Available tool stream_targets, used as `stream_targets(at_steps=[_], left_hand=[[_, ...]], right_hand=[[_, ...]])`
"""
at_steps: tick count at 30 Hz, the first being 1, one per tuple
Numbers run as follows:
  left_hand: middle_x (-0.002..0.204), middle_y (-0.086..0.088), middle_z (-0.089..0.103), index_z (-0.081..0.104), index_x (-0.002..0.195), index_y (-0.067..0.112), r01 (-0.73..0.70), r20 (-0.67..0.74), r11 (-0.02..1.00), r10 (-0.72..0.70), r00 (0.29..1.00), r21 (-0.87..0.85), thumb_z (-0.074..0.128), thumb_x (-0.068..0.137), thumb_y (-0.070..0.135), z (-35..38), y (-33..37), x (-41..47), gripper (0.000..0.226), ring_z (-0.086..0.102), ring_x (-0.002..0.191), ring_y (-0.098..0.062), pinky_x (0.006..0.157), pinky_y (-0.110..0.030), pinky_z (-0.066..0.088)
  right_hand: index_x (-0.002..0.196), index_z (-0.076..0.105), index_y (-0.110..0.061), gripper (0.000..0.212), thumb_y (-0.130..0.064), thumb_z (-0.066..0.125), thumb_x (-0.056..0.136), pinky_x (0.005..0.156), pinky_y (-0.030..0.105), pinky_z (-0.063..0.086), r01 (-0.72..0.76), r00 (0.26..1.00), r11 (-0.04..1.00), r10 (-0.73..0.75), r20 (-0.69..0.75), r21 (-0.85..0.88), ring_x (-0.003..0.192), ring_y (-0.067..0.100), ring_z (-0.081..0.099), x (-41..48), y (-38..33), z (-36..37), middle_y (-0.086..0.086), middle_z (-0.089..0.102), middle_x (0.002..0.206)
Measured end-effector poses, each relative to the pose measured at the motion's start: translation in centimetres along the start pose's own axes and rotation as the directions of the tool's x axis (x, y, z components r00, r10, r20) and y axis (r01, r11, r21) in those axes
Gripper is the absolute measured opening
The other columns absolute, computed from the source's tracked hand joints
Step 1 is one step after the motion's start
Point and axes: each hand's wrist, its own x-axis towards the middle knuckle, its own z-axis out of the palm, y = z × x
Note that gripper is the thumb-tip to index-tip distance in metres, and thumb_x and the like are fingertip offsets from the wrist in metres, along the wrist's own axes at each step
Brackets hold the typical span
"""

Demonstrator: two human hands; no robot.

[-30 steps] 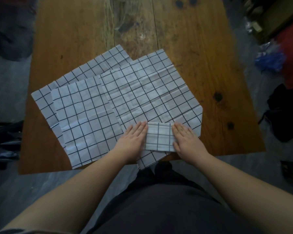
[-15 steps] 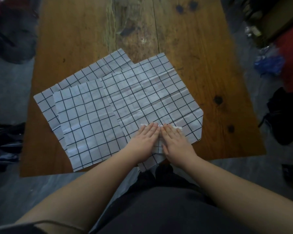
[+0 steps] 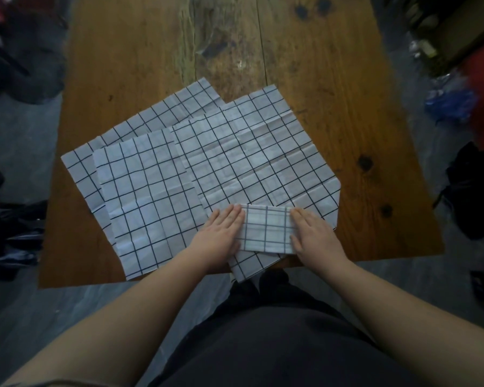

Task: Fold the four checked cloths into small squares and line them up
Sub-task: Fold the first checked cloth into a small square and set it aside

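- Lying furthest left, one open checked cloth (image 3: 78, 169) sits lowest in the pile. It is largely covered by a second open cloth (image 3: 146, 191), and neither is folded yet.
- The left hand (image 3: 221, 233) lies flat, its fingers straight and released, grasping nothing. It presses against the left edge of the folded square.
- The folded square (image 3: 266, 230) sits between the hands on a third open cloth (image 3: 249, 152), close to the front edge of the surface (image 3: 333, 79).
- The right hand (image 3: 313, 233) mirrors the left, flat and grasping nothing, at the square's right edge.
- The square may spring open once the pressure lifts, since nothing pins its layers.
- Sliding the square aside could drag the cloth beneath it. A corner of that cloth hangs over the front edge, so the cloth could slip off the surface.
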Motion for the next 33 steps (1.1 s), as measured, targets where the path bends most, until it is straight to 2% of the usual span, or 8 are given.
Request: stream_targets(at_steps=[5,12,17,20,21,25,28,33], left_hand=[[0.168,-0.001,-0.014,-0.008,0.16,0.019,-0.024,-0.039,1.0,0.024,0.999,-0.002,0.045,0.102,0.036,-1.1,1.4,0.3,0.08,-0.018,0.153,-0.019,0.125,-0.041,-0.01],[0.169,-0.001,-0.009,-0.005,0.16,0.023,-0.089,0.022,0.996,0.088,0.996,0.026,0.052,0.098,0.043,-0.5,1.6,1.8,0.087,-0.013,0.154,-0.018,0.126,-0.042,-0.006],[0.169,-0.001,-0.01,-0.005,0.16,0.029,-0.066,0.023,0.997,0.065,0.998,0.04,0.057,0.095,0.041,-1.2,2.1,1.7,0.091,-0.008,0.155,-0.021,0.126,-0.045,-0.002],[0.169,0.0,-0.01,-0.007,0.159,0.033,-0.049,0.03,0.997,0.048,0.998,0.051,0.06,0.093,0.041,-1.6,2.6,2.0,0.094,-0.004,0.155,-0.023,0.123,-0.049,0.003],[0.169,0.0,-0.009,-0.007,0.158,0.033,-0.049,0.032,0.997,0.047,0.998,0.064,0.061,0.092,0.042,-1.8,2.8,2.1,0.096,-0.002,0.154,-0.023,0.122,-0.05,0.005],[0.168,-0.004,-0.003,-0.004,0.159,0.033,-0.035,0.05,0.994,0.029,0.998,0.106,0.064,0.088,0.044,-2.6,3.3,2.5,0.099,0.004,0.152,-0.027,0.119,-0.051,0.009],[0.167,-0.006,0.0,-0.001,0.159,0.031,-0.017,0.061,0.994,0.01,0.998,0.112,0.063,0.086,0.048,-2.9,3.8,2.7,0.098,0.006,0.15,-0.03,0.119,-0.053,0.01],[0.166,-0.006,0.007,0.006,0.159,0.032,0.014,0.012,0.998,-0.014,1.0,0.054,0.058,0.089,0.059,-2.8,4.5,2.9,0.091,0.011,0.149,-0.03,0.117,-0.053,0.013]], right_hand=[[0.128,0.05,-0.026,0.04,-0.031,0.063,0.091,0.105,0.041,0.042,-0.078,0.993,0.996,0.08,-0.087,0.031,0.119,0.019,0.046,2.4,-0.6,-1.7,-0.005,0.051,0.124],[0.087,0.057,-0.029,0.014,-0.024,0.069,0.082,0.08,0.042,0.059,-0.257,0.957,0.966,0.248,0.151,0.042,0.088,0.019,0.059,5.1,-1.6,-3.4,0.0,0.061,0.097],[0.1,0.061,-0.017,0.015,-0.026,0.066,0.088,0.082,0.048,0.059,-0.395,0.915,0.816,0.312,0.255,0.422,0.094,0.026,0.063,4.3,-0.6,-4.1,0.006,0.063,0.099],[0.117,0.052,-0.011,0.026,-0.022,0.063,0.096,0.067,0.042,0.06,-0.571,0.818,0.43,0.365,0.444,0.7,0.094,0.031,0.066,2.9,-0.4,-3.4,0.014,0.06,0.108],[0.117,0.051,-0.011,0.024,-0.022,0.061,0.098,0.061,0.038,0.055,-0.589,0.804,0.367,0.36,0.474,0.72,0.086,0.028,0.067,2.4,-0.5,-3.1,0.014,0.061,0.105],[0.113,0.06,-0.024,0.018,-0.024,0.063,0.096,0.073,0.038,0.053,-0.542,0.838,0.417,0.336,0.43,0.729,0.096,0.026,0.066,0.8,-1.0,-1.8,0.006,0.067,0.106],[0.116,0.062,-0.016,0.025,-0.013,0.065,0.092,0.079,0.039,0.057,-0.503,0.862,0.476,0.344,0.373,0.721,0.097,0.025,0.066,0.7,-2.0,-1.5,0.007,0.068,0.104],[0.11,0.059,-0.02,0.02,-0.01,0.06,0.094,0.089,0.047,0.057,-0.466,0.867,0.408,0.388,0.313,0.785,0.098,0.027,0.065,0.7,-2.8,-2.1,0.004,0.066,0.099]])
